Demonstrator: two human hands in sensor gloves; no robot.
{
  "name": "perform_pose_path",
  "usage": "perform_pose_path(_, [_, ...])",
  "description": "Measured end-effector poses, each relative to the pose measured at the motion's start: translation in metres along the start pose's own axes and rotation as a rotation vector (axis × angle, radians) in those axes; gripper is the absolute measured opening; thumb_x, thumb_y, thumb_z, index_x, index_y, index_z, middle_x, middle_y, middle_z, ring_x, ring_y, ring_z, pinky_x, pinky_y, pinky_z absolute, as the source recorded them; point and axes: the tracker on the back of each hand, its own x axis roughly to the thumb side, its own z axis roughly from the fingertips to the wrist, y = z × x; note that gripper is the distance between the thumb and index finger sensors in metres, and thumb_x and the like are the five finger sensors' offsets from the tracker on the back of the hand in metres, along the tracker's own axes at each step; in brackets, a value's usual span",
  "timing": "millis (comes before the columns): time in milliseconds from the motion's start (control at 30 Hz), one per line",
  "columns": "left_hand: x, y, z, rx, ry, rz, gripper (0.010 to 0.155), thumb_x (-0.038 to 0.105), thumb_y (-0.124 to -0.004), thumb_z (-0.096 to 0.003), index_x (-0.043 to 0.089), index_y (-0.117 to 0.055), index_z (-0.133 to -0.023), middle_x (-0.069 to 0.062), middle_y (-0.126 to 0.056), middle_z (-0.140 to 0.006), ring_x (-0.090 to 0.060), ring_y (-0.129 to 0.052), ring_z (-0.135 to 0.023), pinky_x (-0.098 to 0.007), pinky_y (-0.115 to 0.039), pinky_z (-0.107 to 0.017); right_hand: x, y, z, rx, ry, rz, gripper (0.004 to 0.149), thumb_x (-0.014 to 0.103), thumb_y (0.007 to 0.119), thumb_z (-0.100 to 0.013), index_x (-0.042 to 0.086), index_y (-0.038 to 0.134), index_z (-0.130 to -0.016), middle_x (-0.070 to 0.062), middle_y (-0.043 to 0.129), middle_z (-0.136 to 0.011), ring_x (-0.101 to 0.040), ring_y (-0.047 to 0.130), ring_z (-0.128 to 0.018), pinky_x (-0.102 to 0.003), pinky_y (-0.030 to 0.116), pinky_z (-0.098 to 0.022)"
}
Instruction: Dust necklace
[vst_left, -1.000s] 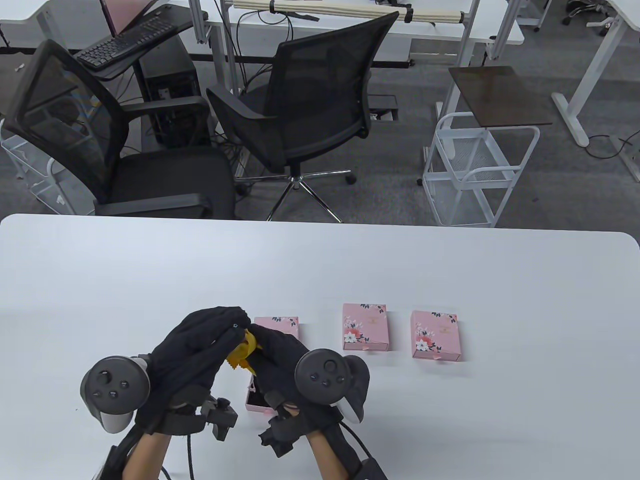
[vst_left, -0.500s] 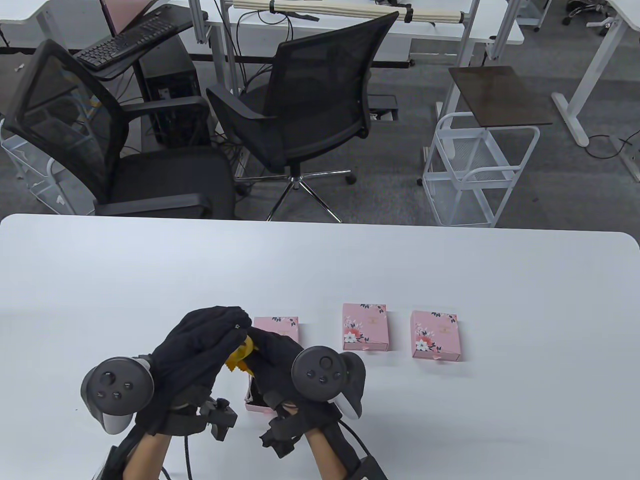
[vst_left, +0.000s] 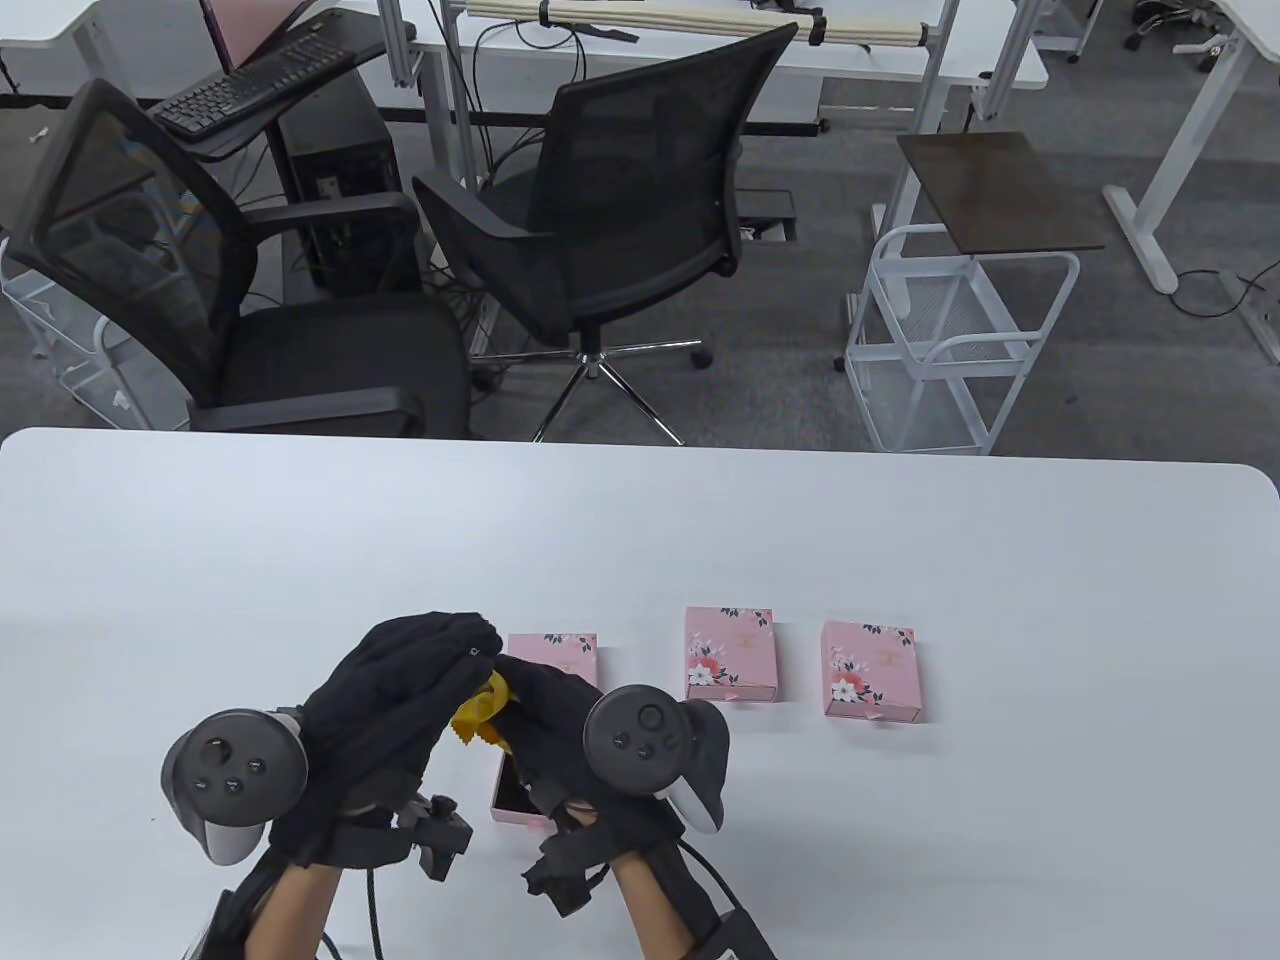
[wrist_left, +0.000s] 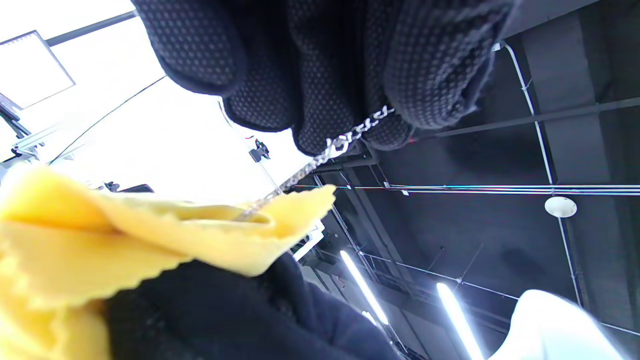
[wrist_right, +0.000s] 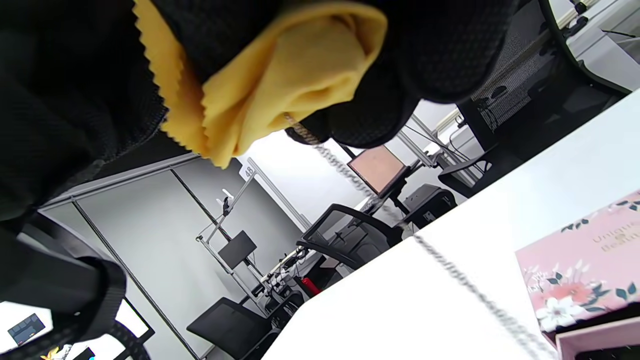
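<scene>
Two gloved hands meet just above the near edge of a white tabletop (vst_left: 700, 530). The left hand (vst_left: 390, 700) has its fingertips pinched together on one end of a necklace (wrist_left: 345, 142), holding it up. The right hand (vst_left: 545, 715) is clamped on a folded yellow cloth (vst_left: 480, 712), and the cloth is wrapped around the chain just beside the left fingertips. From the cloth the chain hangs down slack toward an open pink box (vst_left: 520, 795) lying under the hands. To dust it well, the chain probably wants keeping taut while the cloth slides along its length with light pressure, so the links neither bunch nor slip free. The necklace is a thin, silvery chain of small links. Three closed pink floral boxes lie beyond the hands and to their right.
</scene>
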Motion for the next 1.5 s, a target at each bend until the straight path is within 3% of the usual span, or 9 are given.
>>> perform_pose_path(133, [0.0,0.001,0.0,0.004,0.001,-0.002,0.037,0.046,-0.089,-0.0541,0.029,-0.096,-0.086,-0.002,-0.101,-0.088,-0.028,-0.09,-0.085,-0.048,-0.08,-0.06,-0.005,0.005,-0.001,0.011,0.018,-0.043,0.04,0.037,0.073,-0.065,0.012,0.079,-0.095,-0.017,0.092,-0.082,-0.04,0.093,-0.063,-0.051,0.077,-0.053])
perform_pose_path(233, [0.0,0.001,0.0,0.001,-0.001,-0.002,0.037,0.046,-0.089,-0.0542,0.028,-0.096,-0.086,-0.002,-0.101,-0.089,-0.028,-0.09,-0.085,-0.048,-0.08,-0.06,-0.003,0.007,-0.002,0.073,-0.016,-0.047,0.039,0.033,0.074,-0.065,0.013,0.075,-0.099,-0.018,0.088,-0.089,-0.041,0.09,-0.07,-0.053,0.076,-0.056])
perform_pose_path(367, [0.0,0.001,0.0,0.004,-0.001,0.001,0.037,0.046,-0.089,-0.0542,0.029,-0.095,-0.086,-0.001,-0.101,-0.089,-0.028,-0.09,-0.085,-0.047,-0.079,-0.061,-0.001,0.005,-0.002,0.035,-0.01,0.01,0.04,0.029,0.079,-0.063,0.015,0.073,-0.1,-0.018,0.085,-0.093,-0.042,0.088,-0.074,-0.054,0.074,-0.058])
perform_pose_path(500, [0.0,0.003,0.0,0.008,0.001,0.027,0.037,0.046,-0.088,-0.0543,0.029,-0.095,-0.086,-0.002,-0.101,-0.089,-0.028,-0.09,-0.085,-0.048,-0.079,-0.06,-0.007,0.005,-0.002,0.016,0.013,-0.005,0.04,0.037,0.077,-0.064,0.014,0.077,-0.096,-0.017,0.089,-0.086,-0.041,0.09,-0.068,-0.054,0.075,-0.056])
perform_pose_path(667, [0.001,0.004,0.001,0.01,-0.004,0.028,0.037,0.046,-0.088,-0.0544,0.029,-0.095,-0.086,-0.002,-0.101,-0.089,-0.028,-0.09,-0.085,-0.048,-0.079,-0.06,-0.004,0.006,-0.003,0.068,-0.016,-0.028,0.039,0.029,0.075,-0.064,0.017,0.074,-0.101,-0.019,0.084,-0.095,-0.044,0.087,-0.075,-0.055,0.073,-0.059])
perform_pose_path(867, [0.0,0.003,0.001,0.008,-0.003,0.029,0.037,0.046,-0.088,-0.0544,0.029,-0.095,-0.086,-0.002,-0.1,-0.089,-0.028,-0.09,-0.085,-0.048,-0.079,-0.061,-0.001,0.004,-0.003,0.064,-0.014,0.011,0.039,0.025,0.077,-0.063,0.019,0.073,-0.102,-0.018,0.084,-0.095,-0.043,0.087,-0.074,-0.057,0.072,-0.06])
perform_pose_path(1100, [0.0,0.005,0.002,0.02,-0.004,0.029,0.037,0.046,-0.088,-0.0543,0.029,-0.095,-0.086,-0.001,-0.101,-0.089,-0.028,-0.09,-0.085,-0.047,-0.079,-0.061,-0.004,0.005,-0.002,0.042,0.009,0.022,0.04,0.037,0.078,-0.063,0.014,0.078,-0.096,-0.016,0.089,-0.085,-0.04,0.09,-0.067,-0.055,0.074,-0.057])
perform_pose_path(1333, [-0.003,0.003,0.001,0.02,0.004,0.01,0.036,0.046,-0.089,-0.054,0.029,-0.096,-0.085,-0.002,-0.102,-0.087,-0.028,-0.091,-0.084,-0.047,-0.08,-0.06,-0.006,0.009,-0.004,0.077,0.018,0.033,0.039,0.026,0.078,-0.063,0.016,0.074,-0.101,-0.019,0.084,-0.093,-0.043,0.087,-0.073,-0.056,0.072,-0.059])
perform_pose_path(1500, [-0.002,0.003,0.001,0.028,0.006,0.025,0.036,0.046,-0.089,-0.0541,0.029,-0.096,-0.085,-0.001,-0.102,-0.087,-0.028,-0.091,-0.084,-0.047,-0.08,-0.06,-0.012,0.011,-0.004,0.067,0.049,0.027,0.039,0.036,0.077,-0.063,0.014,0.079,-0.095,-0.017,0.089,-0.084,-0.04,0.09,-0.066,-0.055,0.074,-0.057])
